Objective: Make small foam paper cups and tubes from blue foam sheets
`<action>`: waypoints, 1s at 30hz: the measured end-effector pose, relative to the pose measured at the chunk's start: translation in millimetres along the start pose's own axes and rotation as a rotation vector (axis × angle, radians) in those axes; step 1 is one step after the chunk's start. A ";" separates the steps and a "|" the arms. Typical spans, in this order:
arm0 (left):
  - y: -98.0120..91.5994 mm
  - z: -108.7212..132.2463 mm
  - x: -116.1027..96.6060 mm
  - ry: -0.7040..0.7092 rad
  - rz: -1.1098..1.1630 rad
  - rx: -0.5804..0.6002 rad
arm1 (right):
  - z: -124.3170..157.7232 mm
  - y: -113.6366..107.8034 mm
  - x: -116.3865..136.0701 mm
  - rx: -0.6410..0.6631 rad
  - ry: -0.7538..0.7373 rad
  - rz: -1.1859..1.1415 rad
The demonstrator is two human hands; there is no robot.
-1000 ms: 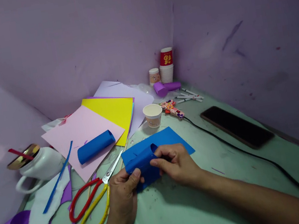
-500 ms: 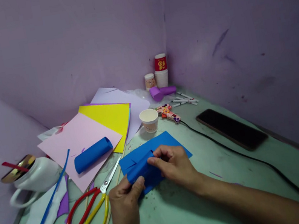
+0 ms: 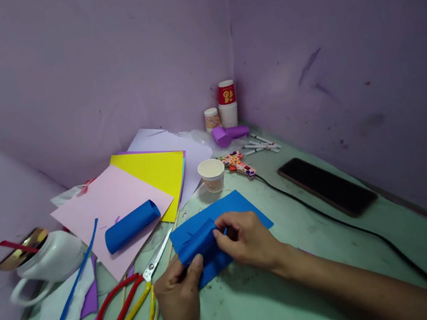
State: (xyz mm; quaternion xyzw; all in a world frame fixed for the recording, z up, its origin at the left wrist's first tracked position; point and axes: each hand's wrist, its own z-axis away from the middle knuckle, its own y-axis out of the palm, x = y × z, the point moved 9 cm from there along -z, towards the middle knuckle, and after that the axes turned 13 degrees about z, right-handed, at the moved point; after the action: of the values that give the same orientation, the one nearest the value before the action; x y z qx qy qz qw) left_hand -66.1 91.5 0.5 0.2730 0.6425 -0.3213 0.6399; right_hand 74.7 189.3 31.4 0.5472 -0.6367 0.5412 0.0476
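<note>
Between my two hands is a curled piece of blue paper [image 3: 198, 243]. My left hand [image 3: 180, 291] grips its left end, thumb on the near side. The right end is pinched by the fingers of my right hand [image 3: 247, 239]. Under it, a flat blue sheet [image 3: 235, 204] lies on the table. A finished-looking blue paper tube [image 3: 132, 226] rests on a pink sheet [image 3: 109, 199]. Left of my left hand lie scissors [image 3: 147, 275] with one red and one yellow handle, blades apart. A small paper cup [image 3: 212, 176] stands upright beyond the blue sheet.
A glue gun [image 3: 237, 164] with floral pattern trails a black cord [image 3: 328, 210] rightward. Behind the cord lies a phone [image 3: 326, 186]. Stacked cups [image 3: 228, 105], purple tubes [image 3: 221, 137] and marker-like sticks [image 3: 262, 143] sit by the wall corner. At left is a white mug [image 3: 52, 258].
My hands keep hold of the curled blue paper, and the right fingers have shifted slightly along its end. The whole view has moved a little.
</note>
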 end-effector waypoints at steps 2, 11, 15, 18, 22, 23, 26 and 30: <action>2.9 0.6 -1.8 0.010 -0.004 0.010 | -0.8 -0.3 -2.2 0.008 0.018 0.037; 10.9 1.0 -1.9 0.019 -0.032 0.038 | 0.0 7.2 -10.2 0.030 -0.036 0.240; 6.5 -1.5 5.8 -0.048 0.011 0.015 | -2.9 4.5 -15.8 0.030 -0.029 0.265; 1.4 -3.1 15.0 -0.115 0.071 -0.013 | -5.5 -1.9 -19.9 0.006 0.024 0.257; -1.5 -4.0 26.3 -0.182 0.217 -0.029 | -6.6 -5.0 -22.5 -0.002 0.088 0.253; -0.7 -4.2 29.1 -0.202 0.272 -0.023 | -6.4 -5.7 -22.3 -0.003 0.097 0.251; 5.1 -5.5 36.5 -0.282 0.473 0.016 | -5.0 -12.7 -19.9 -0.028 0.123 0.234; 10.4 -9.5 39.1 -0.381 0.708 0.024 | -3.9 -29.7 -19.8 -0.108 0.173 0.101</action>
State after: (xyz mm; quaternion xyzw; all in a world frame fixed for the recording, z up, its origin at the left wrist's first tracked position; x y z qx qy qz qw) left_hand -65.6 103.1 -39.4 0.4205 0.3748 -0.1333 0.8154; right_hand 102.7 210.5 39.0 0.4622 -0.6854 0.5529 0.1043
